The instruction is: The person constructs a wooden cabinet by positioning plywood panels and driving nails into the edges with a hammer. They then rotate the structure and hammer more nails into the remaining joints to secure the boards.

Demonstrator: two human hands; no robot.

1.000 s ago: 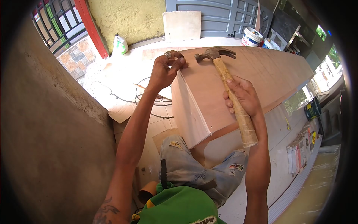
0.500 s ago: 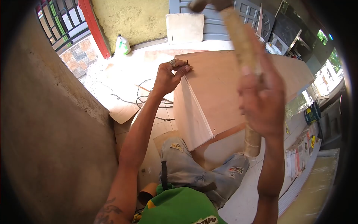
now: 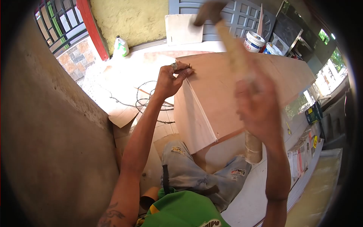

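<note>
My left hand [image 3: 170,81] is at the far left corner of a plywood panel [image 3: 227,87]. Its thumb and fingers pinch a small dark nail [image 3: 189,66], whose tip end is hidden by the fingers. A thin plywood side piece [image 3: 193,119] joins the panel along the near left edge. Raised over the panel, my right hand [image 3: 259,100] is wrapped around the wooden handle of a hammer [image 3: 228,43]. The hammer's metal head is up and to the right of the nail, apart from it, and blurred by motion.
A dark cord [image 3: 145,100] lies coiled on the floor to the left. Behind the panel are a white bucket [image 3: 254,41], a plastic jug [image 3: 121,46] and a leaning board [image 3: 184,29]. A rough wall [image 3: 53,132] stands close on my left; a dark can [image 3: 314,112] is at right.
The hammer and my right hand have shifted slightly left, and the hammer's head is a little lower. My left hand stays at the corner with the nail. The white bucket has come into sight.
</note>
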